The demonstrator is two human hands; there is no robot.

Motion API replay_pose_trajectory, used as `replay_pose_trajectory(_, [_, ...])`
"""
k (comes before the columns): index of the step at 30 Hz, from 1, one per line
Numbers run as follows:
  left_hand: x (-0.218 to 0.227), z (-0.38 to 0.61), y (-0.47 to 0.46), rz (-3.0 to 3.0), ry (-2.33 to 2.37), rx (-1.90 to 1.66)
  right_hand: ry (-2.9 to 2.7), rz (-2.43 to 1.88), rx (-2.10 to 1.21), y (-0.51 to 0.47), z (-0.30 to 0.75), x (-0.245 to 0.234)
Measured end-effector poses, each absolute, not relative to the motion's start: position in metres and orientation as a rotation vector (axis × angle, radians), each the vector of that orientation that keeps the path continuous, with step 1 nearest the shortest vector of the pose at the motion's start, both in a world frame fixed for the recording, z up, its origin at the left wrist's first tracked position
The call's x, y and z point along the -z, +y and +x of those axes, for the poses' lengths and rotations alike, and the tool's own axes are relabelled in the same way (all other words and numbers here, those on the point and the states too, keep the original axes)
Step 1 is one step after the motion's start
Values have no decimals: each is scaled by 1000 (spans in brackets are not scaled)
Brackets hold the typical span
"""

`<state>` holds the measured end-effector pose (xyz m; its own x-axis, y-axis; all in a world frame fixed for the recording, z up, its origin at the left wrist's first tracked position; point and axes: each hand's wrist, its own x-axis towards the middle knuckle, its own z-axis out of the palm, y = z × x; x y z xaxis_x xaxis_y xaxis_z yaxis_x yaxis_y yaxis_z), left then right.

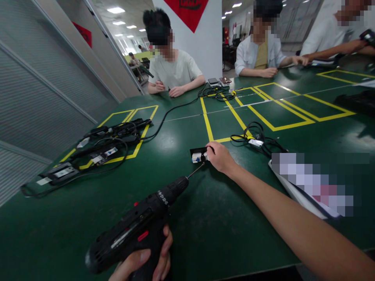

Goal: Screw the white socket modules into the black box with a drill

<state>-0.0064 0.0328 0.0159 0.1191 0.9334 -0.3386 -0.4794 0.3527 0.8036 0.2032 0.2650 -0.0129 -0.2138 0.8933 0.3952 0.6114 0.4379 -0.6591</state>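
My left hand [143, 263] is closed round the grip of a black cordless drill [137, 226] with red buttons, low in the view. Its thin bit [195, 170] points up and right at a small black box with white parts [199, 155] on the green table [205, 226]. My right hand [219, 157] reaches in from the right and holds that box at its right end, fingers curled on it. The bit's tip sits at the box's near edge.
Black power adapters with cables [99, 150] lie at the left inside yellow floor-tape squares. A coiled cable with a white plug [256, 141] lies right of the box. A white-edged tray [295, 193] is at the right. Three people sit along the far side.
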Motion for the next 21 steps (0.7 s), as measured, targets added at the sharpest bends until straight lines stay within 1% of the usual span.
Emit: replay_pose_trajectory(21, [-14,-8,34,596,915,-1128,-1932,-1273,-468,265,203,13])
